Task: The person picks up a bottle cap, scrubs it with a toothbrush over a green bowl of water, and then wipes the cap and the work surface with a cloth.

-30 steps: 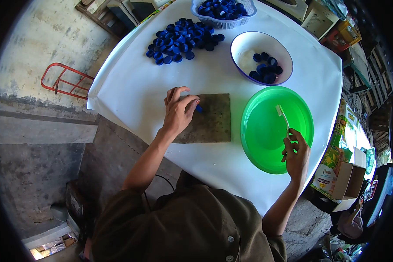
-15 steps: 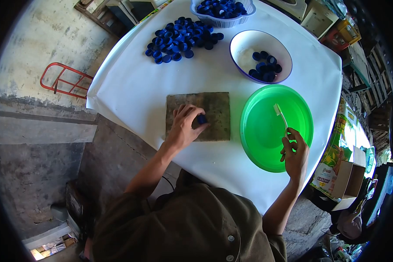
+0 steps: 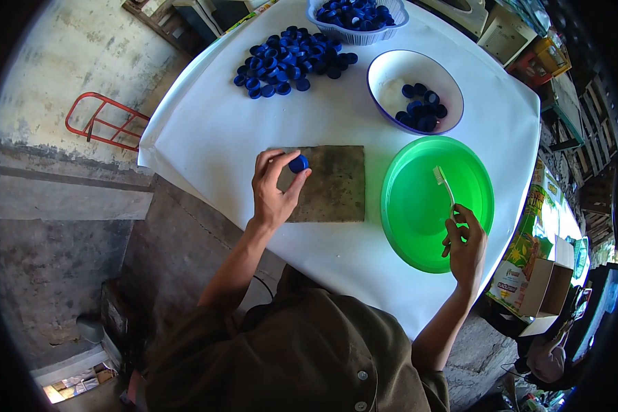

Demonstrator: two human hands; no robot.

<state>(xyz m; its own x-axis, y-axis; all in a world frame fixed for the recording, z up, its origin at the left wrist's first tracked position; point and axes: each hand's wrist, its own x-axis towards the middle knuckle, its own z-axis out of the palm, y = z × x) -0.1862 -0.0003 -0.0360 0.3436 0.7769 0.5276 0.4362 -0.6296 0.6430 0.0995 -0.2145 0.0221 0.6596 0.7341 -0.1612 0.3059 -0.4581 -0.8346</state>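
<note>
Between the thumb and fingers of my left hand (image 3: 273, 191) is a blue bottle cap (image 3: 299, 163), held over the left part of a worn brown board (image 3: 333, 185). My right hand (image 3: 467, 240) grips a white toothbrush (image 3: 448, 189) by its handle, bristle end pointing away from me. Under the brush is a green basin (image 3: 408, 233), and the hand is over its right rim. Beyond the basin, a white bowl with a blue rim (image 3: 383, 72) contains several blue caps (image 3: 427, 123).
A pile of blue caps (image 3: 281, 65) lies at the far side of the white-covered table (image 3: 206, 137). Behind it stands a pale blue basket (image 3: 364, 38) full of more caps. To the right are an open cardboard box (image 3: 548, 285) and a red metal frame (image 3: 106, 123) is at left.
My left hand has lifted the cap off the board and moved it up and left. My right hand with the toothbrush has barely moved.
</note>
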